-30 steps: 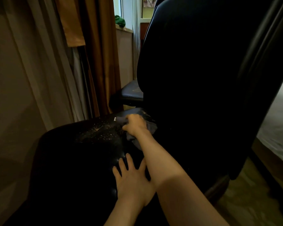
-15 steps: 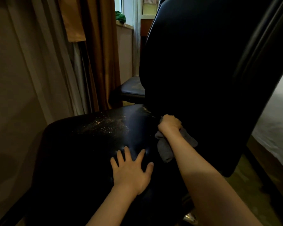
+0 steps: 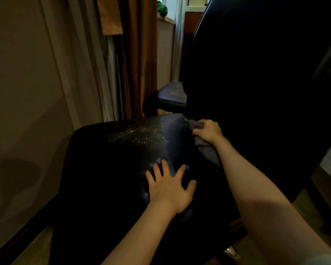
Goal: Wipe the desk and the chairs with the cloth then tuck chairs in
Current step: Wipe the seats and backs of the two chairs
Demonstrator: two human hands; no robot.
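**A:** What sits furthest left?

**B:** A beige wall and hanging curtains point(image 3: 103, 64), neither of which needs wiping. Next comes the black chair seat point(image 3: 107, 178), with a pale speckled patch point(image 3: 138, 133) on its far half.

**A:** And the hands?

**B:** The left hand point(image 3: 170, 188) lies flat on the near middle of the seat. Its fingers are spread and straight and it holds nothing, so I read it as a brace. Far beyond it, between the curtains and the backrest, a second seat point(image 3: 172, 91) shows. Further right, the right hand point(image 3: 208, 131) has its fingers curled round the grey cloth point(image 3: 206, 148), which is bunched at the seat's far right corner, against the tall backrest point(image 3: 256, 73).

**A:** How should this step go?

**B:** I judge the step to be wiping the seat. Much of the cloth hangs loose under the wrist, so flattening it into a pad would cover more. Draw it leftwards from the crease across the speckles in overlapping strokes, carrying the grit off the open edge. Press down with the left hand so that the chair doesn't swivel, then lift it and wipe where it lay.

**A:** And the desk?

**B:** It's not in view.
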